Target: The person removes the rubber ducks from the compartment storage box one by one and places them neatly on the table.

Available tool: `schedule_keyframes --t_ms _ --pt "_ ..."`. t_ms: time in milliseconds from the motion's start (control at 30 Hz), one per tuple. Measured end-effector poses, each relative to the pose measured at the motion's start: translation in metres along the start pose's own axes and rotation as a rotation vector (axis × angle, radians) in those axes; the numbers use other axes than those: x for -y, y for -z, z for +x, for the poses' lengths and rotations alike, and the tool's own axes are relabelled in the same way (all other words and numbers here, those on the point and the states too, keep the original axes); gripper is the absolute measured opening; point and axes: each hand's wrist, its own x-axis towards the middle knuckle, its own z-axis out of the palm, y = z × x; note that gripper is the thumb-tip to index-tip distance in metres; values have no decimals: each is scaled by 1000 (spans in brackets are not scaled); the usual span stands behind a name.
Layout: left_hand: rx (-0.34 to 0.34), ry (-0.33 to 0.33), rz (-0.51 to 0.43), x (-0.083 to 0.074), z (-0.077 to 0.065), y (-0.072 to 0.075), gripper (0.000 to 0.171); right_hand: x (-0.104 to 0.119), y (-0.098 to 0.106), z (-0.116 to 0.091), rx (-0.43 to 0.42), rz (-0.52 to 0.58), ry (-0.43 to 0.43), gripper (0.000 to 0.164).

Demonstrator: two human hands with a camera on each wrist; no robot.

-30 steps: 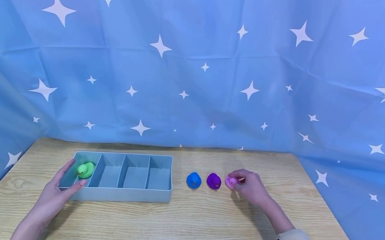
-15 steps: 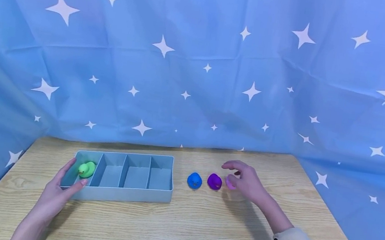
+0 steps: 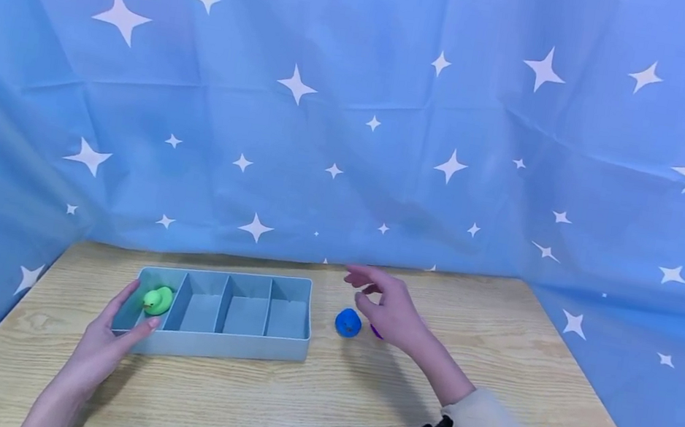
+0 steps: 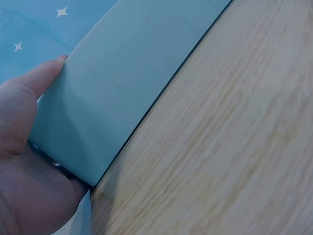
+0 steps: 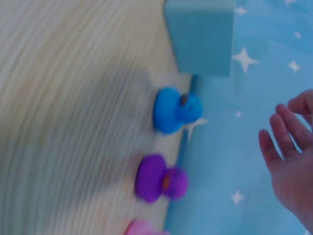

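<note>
My left hand (image 3: 106, 339) grips the left end of a grey-blue divided box (image 3: 229, 349), its thumb at the front rim. In the left wrist view, the box's plain outer wall (image 4: 117, 88) runs away from that hand. A green rubber duck (image 3: 158, 300) sits in the leftmost compartment. My right hand (image 3: 390, 313) hovers with nothing in it, fingers loosely bent, above the row of ducks. Right of the box stands a blue rubber duck (image 3: 348, 323). Beside it, a purple rubber duck (image 5: 159, 180) is mostly hidden by the hand in the head view. A pink rubber duck (image 5: 141, 228) shows partly in the right wrist view.
The box's three other compartments hold no ducks. Everything stands on a wood-grain table (image 3: 234, 404). A blue curtain with white stars (image 3: 354, 134) hangs behind the table and along both sides.
My right hand has let go of the pink duck, lifted, and moved left over the purple duck. The left hand has stayed on the box.
</note>
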Motion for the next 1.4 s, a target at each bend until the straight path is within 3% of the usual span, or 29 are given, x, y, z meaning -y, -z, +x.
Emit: schedule_keyframes --t_ms 400,567,1067,1400 --pt "-2 -2 6 -2 1 1 103 27 -51 29 -18 146 121 41" --pt "-2 15 10 1 0 2 103 38 -70 36 41 163 155 41" --pt "-17 7 1 1 -1 3 102 64 -124 54 244 164 100 43" --pt "-17 27 -2 -3 0 -1 102 78 -143 61 295 147 34 46"
